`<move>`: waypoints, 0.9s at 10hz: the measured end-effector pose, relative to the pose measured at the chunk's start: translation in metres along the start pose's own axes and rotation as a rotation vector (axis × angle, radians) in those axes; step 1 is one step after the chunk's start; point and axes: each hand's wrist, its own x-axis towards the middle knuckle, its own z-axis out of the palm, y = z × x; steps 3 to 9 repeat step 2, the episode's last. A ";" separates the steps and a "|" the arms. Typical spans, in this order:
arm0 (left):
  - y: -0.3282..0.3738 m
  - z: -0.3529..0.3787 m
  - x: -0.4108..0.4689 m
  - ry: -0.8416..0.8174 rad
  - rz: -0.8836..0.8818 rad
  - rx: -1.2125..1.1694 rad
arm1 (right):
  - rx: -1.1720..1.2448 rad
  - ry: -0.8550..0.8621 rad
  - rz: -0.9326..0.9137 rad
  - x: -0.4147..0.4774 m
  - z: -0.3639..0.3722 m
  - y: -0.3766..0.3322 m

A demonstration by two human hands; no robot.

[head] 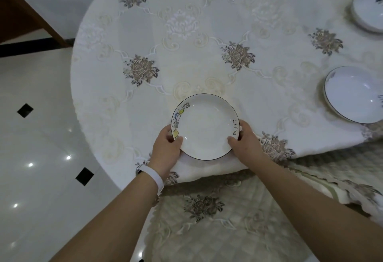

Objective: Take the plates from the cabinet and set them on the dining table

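Note:
A white plate point(204, 126) with a thin dark rim, a small cartoon print and the word "Life" lies at the near edge of the round dining table point(186, 40), which wears a cream floral cloth. My left hand point(166, 147) grips its left rim with the thumb on top. My right hand point(243, 142) grips the right rim the same way. Two more white plates stand at the table's right side, one nearer point(352, 93) and one at the back point(367, 10), both partly cut off by the frame.
A chair with a quilted floral cushion point(217, 216) is tucked under the table just below my arms. Glossy white floor tiles point(41, 137) with small black squares spread to the left. A dark wooden piece point(18, 13) shows at the top left.

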 end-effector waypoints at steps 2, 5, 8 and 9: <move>0.016 -0.026 -0.011 -0.002 0.085 0.112 | -0.179 0.102 -0.060 -0.019 -0.012 -0.010; 0.016 -0.026 -0.011 -0.002 0.085 0.112 | -0.179 0.102 -0.060 -0.019 -0.012 -0.010; 0.016 -0.026 -0.011 -0.002 0.085 0.112 | -0.179 0.102 -0.060 -0.019 -0.012 -0.010; 0.016 -0.026 -0.011 -0.002 0.085 0.112 | -0.179 0.102 -0.060 -0.019 -0.012 -0.010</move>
